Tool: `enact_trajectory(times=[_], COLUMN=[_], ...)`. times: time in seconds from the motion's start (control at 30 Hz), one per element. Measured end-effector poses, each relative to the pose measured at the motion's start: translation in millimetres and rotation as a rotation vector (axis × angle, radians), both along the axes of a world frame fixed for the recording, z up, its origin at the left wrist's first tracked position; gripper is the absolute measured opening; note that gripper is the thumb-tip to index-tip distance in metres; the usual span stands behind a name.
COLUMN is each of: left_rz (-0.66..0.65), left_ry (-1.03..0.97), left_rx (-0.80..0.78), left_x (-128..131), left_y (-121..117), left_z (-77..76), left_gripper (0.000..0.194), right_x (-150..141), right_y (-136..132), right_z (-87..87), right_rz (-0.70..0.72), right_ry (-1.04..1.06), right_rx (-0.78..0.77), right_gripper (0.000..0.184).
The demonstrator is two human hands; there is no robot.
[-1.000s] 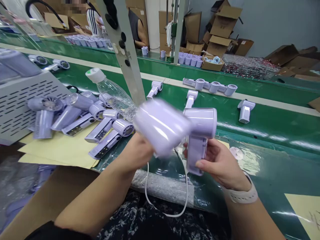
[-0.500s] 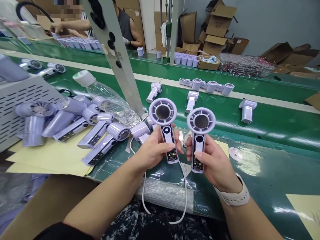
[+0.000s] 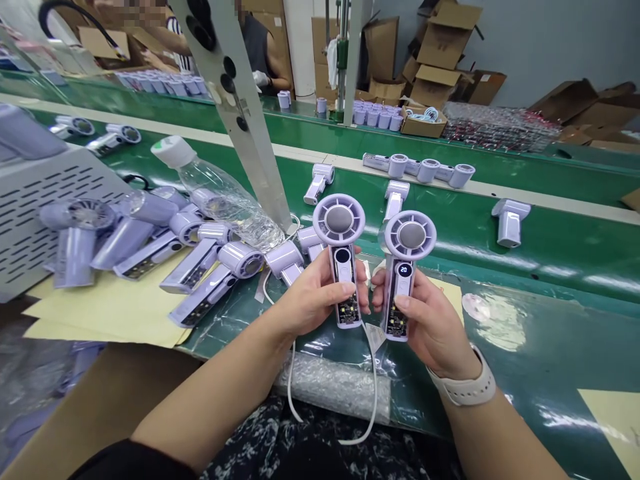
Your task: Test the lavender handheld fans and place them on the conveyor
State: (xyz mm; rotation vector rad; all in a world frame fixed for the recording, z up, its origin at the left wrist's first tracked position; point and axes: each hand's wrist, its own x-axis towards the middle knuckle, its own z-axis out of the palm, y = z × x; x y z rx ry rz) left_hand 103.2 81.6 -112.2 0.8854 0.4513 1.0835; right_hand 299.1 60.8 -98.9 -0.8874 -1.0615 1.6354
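My left hand (image 3: 313,293) is closed round the handle of a lilac handheld fan (image 3: 339,221), thumb on its front; its round display is dark. A second handheld fan (image 3: 411,235) is upright in my right hand (image 3: 433,317), and its small display is lit, reading 20. Both fans face me, their lower fronts uncovered so that circuit boards show. The two heads are side by side with a narrow gap. Just left of my left hand, another lilac fan (image 3: 285,257) lies on the bench. A white cable (image 3: 374,380) loops below my hands.
A pile of lilac fans (image 3: 215,290) lies on yellow paper (image 3: 115,313) at left, beside a clear bottle (image 3: 225,193) and a slotted grey box (image 3: 60,193). A metal post (image 3: 245,127) rises ahead. Several fans stand along the green conveyor (image 3: 450,220). Bubble wrap (image 3: 335,387) lies at the bench edge.
Both fans have turned from showing their backs to facing me. In the last half second the left fan's display has gone dark and the right one's has lit up.
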Motion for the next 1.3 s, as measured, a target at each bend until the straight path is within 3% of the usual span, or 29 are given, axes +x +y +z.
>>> enact_trajectory(times=[0.3,0.63,0.87,1.3], left_rz=[0.070,0.024,0.127,0.077], left_ry=[0.001,0.020,0.106,0.037], left_rx=[-0.073,-0.038,-0.057,-0.042], left_x=[1,-1,1,-2], left_y=[4,9,12,12], left_z=[0.6,-2.1,-1.8,-2.6], left_gripper=[0.041,0.040,0.040,0.044], right_x=[-2,-1,0,-1], right_y=[0,1,3,4], right_z=[-5.8,-7.6,-10.3,-13.1], right_rz=[-0.062,-0.027,-0.021,-0.054], right_ry=[-0.025,0.055,0.093,0.056], right_rx=[-0.003,0.030,0.031,0.052], right_gripper=[0.027,0.022,0.024,0.026])
